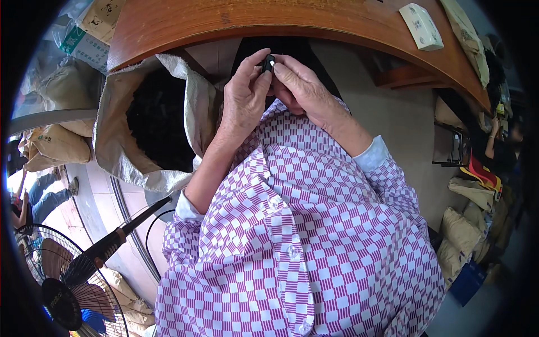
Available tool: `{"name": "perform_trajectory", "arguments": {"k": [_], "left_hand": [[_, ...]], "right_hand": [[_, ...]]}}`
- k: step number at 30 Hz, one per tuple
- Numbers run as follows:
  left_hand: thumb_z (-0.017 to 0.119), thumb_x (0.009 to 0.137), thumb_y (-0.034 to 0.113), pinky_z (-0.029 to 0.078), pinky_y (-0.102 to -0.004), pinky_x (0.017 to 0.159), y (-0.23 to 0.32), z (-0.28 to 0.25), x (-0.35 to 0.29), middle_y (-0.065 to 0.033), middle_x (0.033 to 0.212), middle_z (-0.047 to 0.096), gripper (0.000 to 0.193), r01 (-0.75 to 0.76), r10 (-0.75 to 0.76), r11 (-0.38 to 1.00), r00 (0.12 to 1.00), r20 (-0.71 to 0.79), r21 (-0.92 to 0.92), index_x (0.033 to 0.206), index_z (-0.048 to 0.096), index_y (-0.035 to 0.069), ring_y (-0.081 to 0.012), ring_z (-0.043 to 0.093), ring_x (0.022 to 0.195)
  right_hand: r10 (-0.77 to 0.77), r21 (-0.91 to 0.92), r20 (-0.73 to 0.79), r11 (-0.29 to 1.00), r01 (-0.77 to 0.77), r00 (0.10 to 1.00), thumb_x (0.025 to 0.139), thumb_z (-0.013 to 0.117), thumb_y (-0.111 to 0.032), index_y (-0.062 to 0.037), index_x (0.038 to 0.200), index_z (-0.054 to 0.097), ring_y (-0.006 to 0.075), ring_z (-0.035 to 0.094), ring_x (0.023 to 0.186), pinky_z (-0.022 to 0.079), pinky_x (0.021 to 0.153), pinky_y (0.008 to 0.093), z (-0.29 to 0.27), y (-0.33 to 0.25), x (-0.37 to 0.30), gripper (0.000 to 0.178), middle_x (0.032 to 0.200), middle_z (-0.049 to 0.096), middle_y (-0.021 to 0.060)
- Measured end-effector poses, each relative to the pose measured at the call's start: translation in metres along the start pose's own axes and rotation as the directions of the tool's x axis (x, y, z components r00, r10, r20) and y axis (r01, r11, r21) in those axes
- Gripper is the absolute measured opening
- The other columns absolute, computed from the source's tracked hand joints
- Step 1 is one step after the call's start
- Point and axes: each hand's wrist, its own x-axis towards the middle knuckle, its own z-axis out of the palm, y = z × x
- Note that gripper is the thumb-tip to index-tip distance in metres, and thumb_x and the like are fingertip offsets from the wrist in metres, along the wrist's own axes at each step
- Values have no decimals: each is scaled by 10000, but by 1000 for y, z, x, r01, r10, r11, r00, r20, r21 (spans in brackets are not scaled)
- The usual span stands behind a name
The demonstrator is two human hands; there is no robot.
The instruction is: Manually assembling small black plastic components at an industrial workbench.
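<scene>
Between my fingertips, just in front of the table's near edge, is a small black piece [269,60] with a pale spot on it; its exact kind is too small to tell. My left hand [245,92] pinches it from the left with thumb and forefinger. From the other side, my right hand [300,84] grips it with the thumb on top, its other fingers curled beneath. Left of my left forearm stands an open white woven sack [193,106], filled with a dark mass of black pieces [160,121].
A wooden table [236,19] curves across the front, with a white-and-green tissue pack [422,27] at its right. A standing fan [62,303] is at lower left. Full sacks [59,146] lie at left, others [463,230] at right. People [42,199] are at both edges.
</scene>
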Motion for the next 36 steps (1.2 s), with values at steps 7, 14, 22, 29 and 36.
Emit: {"name": "perform_trajectory", "arguments": {"k": [7, 14, 22, 29, 36], "left_hand": [[524, 922, 20, 458, -209, 641, -2, 0, 1, -22, 759, 555, 353, -55, 55, 994, 998, -2, 95, 1273, 504, 56, -63, 518, 704], [524, 876, -38, 496, -257, 708, 14, -1, -2, -122, 931, 639, 358, -123, 144, 968, 986, -79, 219, 1228, 540, 28, -136, 609, 806], [530, 838, -80, 519, -293, 683, 23, -26, -2, -166, 1009, 640, 387, -172, 241, 921, 956, -166, 349, 1203, 558, 46, -247, 662, 810], [524, 895, -31, 526, -252, 680, 25, -118, -9, -78, 935, 652, 332, 41, 119, 939, 893, -434, 341, 1213, 530, 64, -124, 649, 807], [613, 836, 100, 481, -397, 855, -9, -183, -48, -136, 1079, 612, 415, 382, 50, 453, 891, -450, 806, 1238, 514, 130, -305, 612, 949]], "right_hand": [[1, 1, -32, 1000, -1, 999, 996, 438, -266, -35, 1287, 423, -1, 340, 472, 235, 371, 149, 5, -4, 0, 372, 634, 422, -60], [64, 76, -4, 995, -64, 998, 1007, 400, -230, -111, 1271, 445, 14, 300, 419, 211, 357, 173, 14, -8, 2, 294, 571, 376, -71], [113, -15, 94, 994, -112, 989, 1007, 409, -225, -125, 1226, 477, 2, 303, 433, 225, 370, 163, 35, -23, 25, 250, 579, 366, -83], [-422, -882, 187, 325, 341, 887, 909, 576, -375, -56, 1007, 595, 116, 571, 608, 459, 536, 264, 2, -37, 118, 333, 714, 604, 5], [-556, -998, 13, -62, -26, 831, 846, 623, -400, -85, 847, 618, 278, 651, 728, 507, 617, 389, -31, -57, 174, 315, 738, 660, 102]]}}
